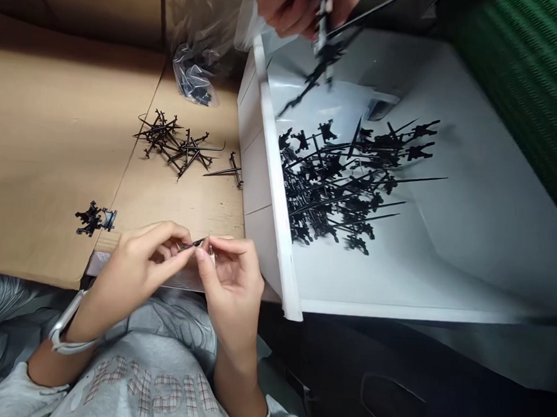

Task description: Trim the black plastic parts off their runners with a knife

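Observation:
Just over the near edge of the cardboard-covered table [41, 156], my left hand [146, 254] pinches a small black plastic part [192, 245]. My right hand [232, 272] meets it fingertip to fingertip, its thumb and forefinger closed at the part's other end; a small pale piece shows under those fingers, too small to name. Beyond the hands, a loose pile of thin black rods [163, 135] with forked ends lies on the cardboard. Several short black brackets [91, 218] sit together to the left of my left hand.
A white bin [445, 256] on the right holds a heap of black rod-and-bracket pieces [341, 181]. Above it, another person's hand [295, 8] grips similar black parts. A clear plastic bag [194, 77] with black parts stands behind the rods.

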Motion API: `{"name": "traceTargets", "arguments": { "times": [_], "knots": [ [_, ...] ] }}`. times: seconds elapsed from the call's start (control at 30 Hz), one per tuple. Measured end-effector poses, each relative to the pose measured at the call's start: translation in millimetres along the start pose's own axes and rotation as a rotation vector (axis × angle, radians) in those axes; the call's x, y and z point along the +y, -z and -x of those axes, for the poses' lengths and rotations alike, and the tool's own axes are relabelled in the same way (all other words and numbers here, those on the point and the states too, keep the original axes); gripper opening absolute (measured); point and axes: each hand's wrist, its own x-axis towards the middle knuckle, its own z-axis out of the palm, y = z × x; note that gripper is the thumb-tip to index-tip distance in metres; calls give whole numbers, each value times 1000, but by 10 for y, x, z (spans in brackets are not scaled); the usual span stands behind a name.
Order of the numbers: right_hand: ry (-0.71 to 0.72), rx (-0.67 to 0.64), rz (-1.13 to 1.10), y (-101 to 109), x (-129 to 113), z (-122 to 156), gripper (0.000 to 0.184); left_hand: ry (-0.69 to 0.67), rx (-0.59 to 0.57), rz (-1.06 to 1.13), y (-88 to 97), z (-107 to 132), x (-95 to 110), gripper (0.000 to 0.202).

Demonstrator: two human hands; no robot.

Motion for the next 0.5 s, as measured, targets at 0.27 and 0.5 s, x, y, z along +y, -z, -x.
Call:
{"name": "traceTargets", "arguments": {
  "times": [0.27,0.5],
  "knots": [
    [253,-126,3,26,-93,104,33,-265,274,28,-43,196,2,23],
    [463,-227,197,60,-168,168,40,-302,255,-136,-15,310,77,40]
  ]
}}
